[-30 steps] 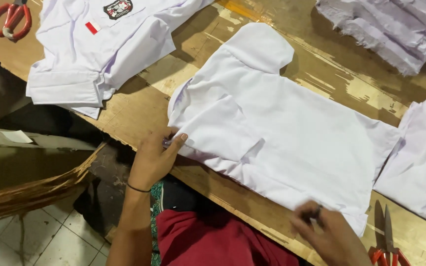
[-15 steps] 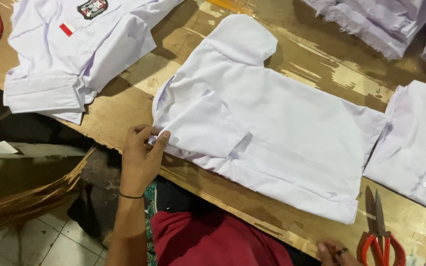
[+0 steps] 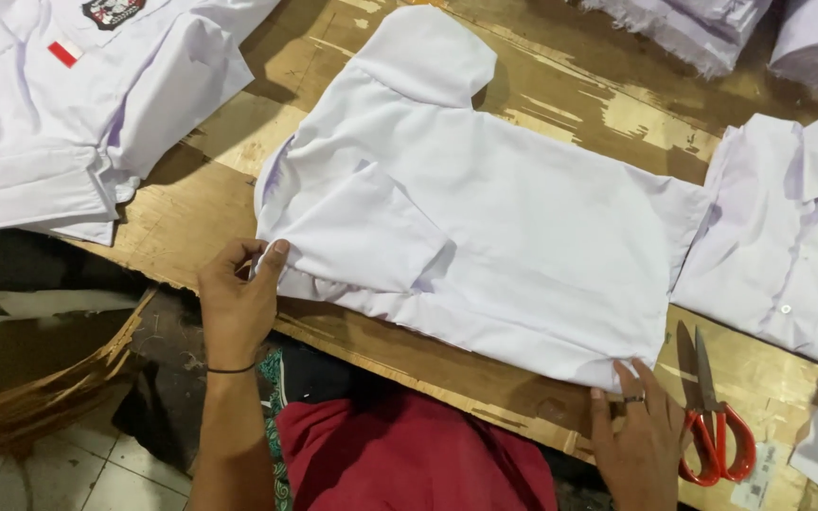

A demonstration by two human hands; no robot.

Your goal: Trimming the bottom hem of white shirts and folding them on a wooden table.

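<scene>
Shirt (image 3: 485, 227) lay mid-fold on table (image 3: 210, 203). L hand (image 3: 239, 293) pinched its corner; R hand (image 3: 638, 426), fingers spread, pressed hem. Next fold likely needs both edges held.

Single head-worn view, looking steeply down from above the person's own lap onto the wooden worktop (image 3: 239, 180), at close range. The worktop's near edge runs diagonally from 9 o'clock down towards 5 o'clock. The left hand (image 3: 237, 305) enters at 7 o'clock, the right hand (image 3: 638, 437) at 5 o'clock. Tiled floor (image 3: 68, 473) shows at 8 o'clock. No second view overlaps it.
</scene>
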